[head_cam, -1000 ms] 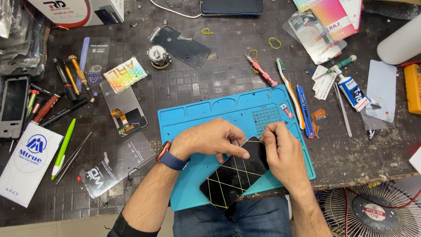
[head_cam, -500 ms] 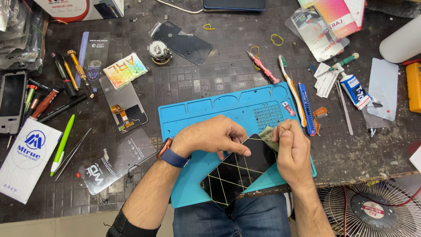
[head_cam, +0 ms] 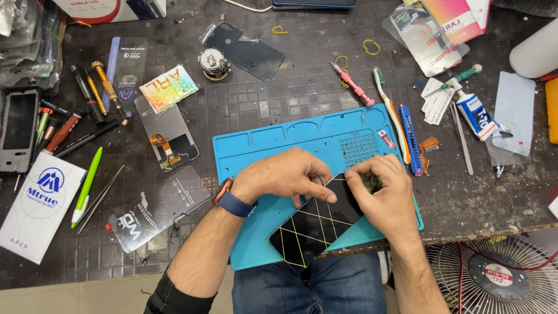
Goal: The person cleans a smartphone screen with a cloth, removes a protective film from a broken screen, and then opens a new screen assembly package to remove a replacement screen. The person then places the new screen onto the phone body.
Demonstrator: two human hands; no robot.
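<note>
Head view: white box with blue emblem (head_cam: pixel 36 203) lying far left of blue mat (head_cam: pixel 302 145), at table (head_cam: pixel 290 70) edge. Rainbow-patterned card (head_cam: pixel 170 88) sitting up-left of mat. Pink-orange package (head_cam: pixel 450 20) lying up-right of mat; small white-blue tube (head_cam: pixel 476 113) resting right of mat. Dark phone with yellow crossed lines (head_cam: pixel 317 224) lying tilted over mat's near edge. Left hand (head_cam: pixel 285 174) pressing down, fingers curled on phone. Right hand (head_cam: pixel 381 189) pinching phone's top corner.
</note>
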